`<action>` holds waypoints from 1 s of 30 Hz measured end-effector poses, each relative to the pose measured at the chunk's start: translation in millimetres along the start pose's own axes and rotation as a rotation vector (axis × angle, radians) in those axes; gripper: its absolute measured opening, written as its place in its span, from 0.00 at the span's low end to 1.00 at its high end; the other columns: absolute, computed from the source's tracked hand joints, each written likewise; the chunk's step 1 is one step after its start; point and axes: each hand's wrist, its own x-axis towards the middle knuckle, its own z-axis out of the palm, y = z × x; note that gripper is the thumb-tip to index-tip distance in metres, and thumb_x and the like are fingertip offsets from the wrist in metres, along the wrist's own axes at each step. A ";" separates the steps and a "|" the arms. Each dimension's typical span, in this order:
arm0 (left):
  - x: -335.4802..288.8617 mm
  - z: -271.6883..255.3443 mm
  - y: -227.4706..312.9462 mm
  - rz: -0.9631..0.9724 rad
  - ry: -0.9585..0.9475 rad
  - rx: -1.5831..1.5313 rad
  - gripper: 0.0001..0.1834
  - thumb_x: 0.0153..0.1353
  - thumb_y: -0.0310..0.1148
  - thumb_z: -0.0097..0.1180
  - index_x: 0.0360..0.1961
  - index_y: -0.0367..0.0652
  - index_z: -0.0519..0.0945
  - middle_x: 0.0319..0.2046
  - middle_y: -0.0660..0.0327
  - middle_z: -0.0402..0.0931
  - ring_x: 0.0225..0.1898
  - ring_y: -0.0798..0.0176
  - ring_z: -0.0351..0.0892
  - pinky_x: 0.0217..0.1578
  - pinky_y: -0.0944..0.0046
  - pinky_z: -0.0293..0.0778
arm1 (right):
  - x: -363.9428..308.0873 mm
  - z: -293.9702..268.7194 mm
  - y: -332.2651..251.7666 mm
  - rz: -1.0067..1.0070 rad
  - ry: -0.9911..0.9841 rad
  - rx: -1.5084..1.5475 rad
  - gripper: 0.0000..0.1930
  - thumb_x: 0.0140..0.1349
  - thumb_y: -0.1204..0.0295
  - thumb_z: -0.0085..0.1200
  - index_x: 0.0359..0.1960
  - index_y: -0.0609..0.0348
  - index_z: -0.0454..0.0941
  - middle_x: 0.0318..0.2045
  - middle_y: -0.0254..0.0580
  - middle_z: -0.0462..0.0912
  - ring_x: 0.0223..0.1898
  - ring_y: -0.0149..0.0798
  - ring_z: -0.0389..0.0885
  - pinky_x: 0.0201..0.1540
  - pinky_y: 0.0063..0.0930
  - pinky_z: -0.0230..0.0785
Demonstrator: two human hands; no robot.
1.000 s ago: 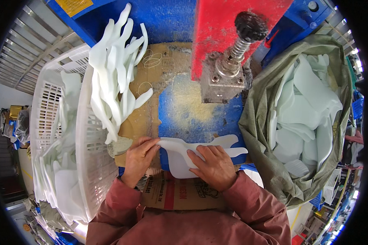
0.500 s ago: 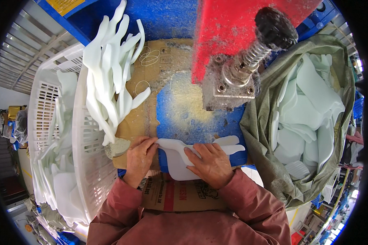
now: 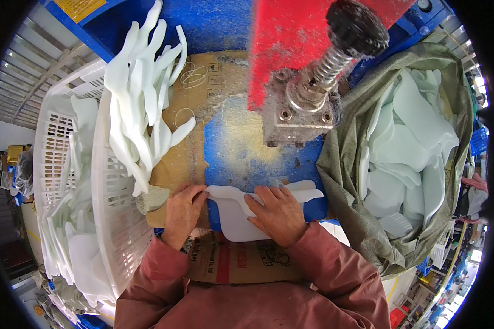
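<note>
A white, wavy flat piece that looks like foam lies across the blue work surface at its near edge. My left hand pinches the narrow left end of this piece between thumb and fingers. Over its middle sits my right hand, closed on it with the fingers on the far side and the thumb toward the left. Beyond the right hand, narrow white ends stick out to the right; whether they belong to the same piece I cannot tell.
A red machine head with a black knob and metal block overhangs the surface. Wavy white strips are heaped at left, beside a white plastic basket. A grey-green sack of white pieces stands right.
The surroundings have shifted slightly left in the picture. Both hands keep nearly the same hold on the white piece.
</note>
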 end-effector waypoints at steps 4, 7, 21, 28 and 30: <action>-0.5 1.8 -1.0 0.041 0.007 0.009 0.08 0.60 0.24 0.67 0.41 0.36 0.87 0.34 0.52 0.83 0.34 0.52 0.84 0.37 0.59 0.78 | 2.6 1.2 1.5 0.008 -0.041 -0.021 0.27 0.54 0.65 0.72 0.57 0.55 0.81 0.51 0.43 0.75 0.51 0.46 0.78 0.54 0.44 0.70; 0.8 2.1 -1.6 0.052 0.006 0.001 0.08 0.60 0.24 0.67 0.41 0.36 0.86 0.33 0.52 0.83 0.34 0.53 0.84 0.37 0.59 0.78 | 4.1 2.6 2.3 0.006 -0.056 -0.045 0.26 0.54 0.65 0.72 0.56 0.55 0.82 0.50 0.42 0.75 0.51 0.46 0.78 0.54 0.44 0.70; 8.7 -39.3 31.8 0.029 -0.037 0.097 0.10 0.62 0.27 0.66 0.45 0.39 0.85 0.38 0.52 0.83 0.35 0.51 0.86 0.39 0.58 0.81 | 7.4 13.8 9.0 -0.066 0.004 -0.201 0.18 0.58 0.65 0.63 0.51 0.55 0.84 0.41 0.38 0.75 0.46 0.42 0.77 0.51 0.40 0.69; 10.4 26.1 60.1 0.256 -0.199 0.114 0.10 0.63 0.24 0.64 0.45 0.40 0.82 0.39 0.50 0.83 0.36 0.45 0.85 0.37 0.53 0.80 | 12.3 4.4 5.7 -0.065 -0.017 -0.228 0.18 0.57 0.65 0.66 0.50 0.53 0.84 0.41 0.38 0.75 0.46 0.41 0.77 0.50 0.39 0.70; 12.9 34.5 54.3 0.199 -0.226 0.062 0.11 0.63 0.27 0.64 0.46 0.43 0.81 0.39 0.52 0.84 0.37 0.42 0.85 0.36 0.49 0.80 | 6.4 -4.0 3.3 -0.025 -0.057 -0.194 0.21 0.55 0.65 0.68 0.51 0.53 0.83 0.43 0.39 0.76 0.46 0.42 0.78 0.51 0.39 0.70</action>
